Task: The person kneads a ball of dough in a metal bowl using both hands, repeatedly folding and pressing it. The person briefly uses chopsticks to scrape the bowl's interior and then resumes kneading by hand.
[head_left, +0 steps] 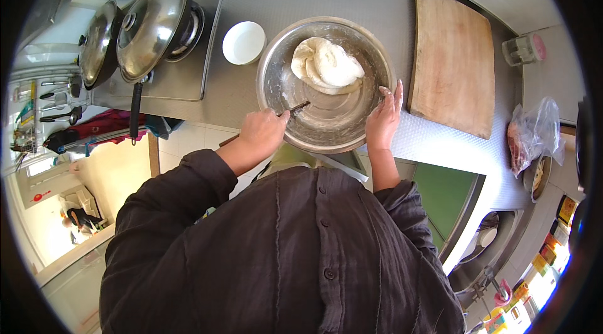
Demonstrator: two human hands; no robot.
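Note:
A wide steel bowl [276, 39] stands on the counter in front of me, its inner wall smeared with flour. In its far half lies a soft, folded lump of white dough [328, 64]. My left hand [262, 136] is closed at the near left rim around dark chopsticks [300, 108], whose tips reach inside the bowl, short of the dough; whether there is one stick or two is hard to make out. At the right rim, my right hand [384, 119] rests against the bowl with fingers stretched and dusted with flour.
A white bowl [244, 43] sits left of the steel one. Farther left are two lidded pans [154, 29] on the stove. A wooden cutting board [453, 61] lies to the right, beyond it a glass jar [524, 49] and a plastic bag [534, 136]. The sink [468, 274] is at lower right.

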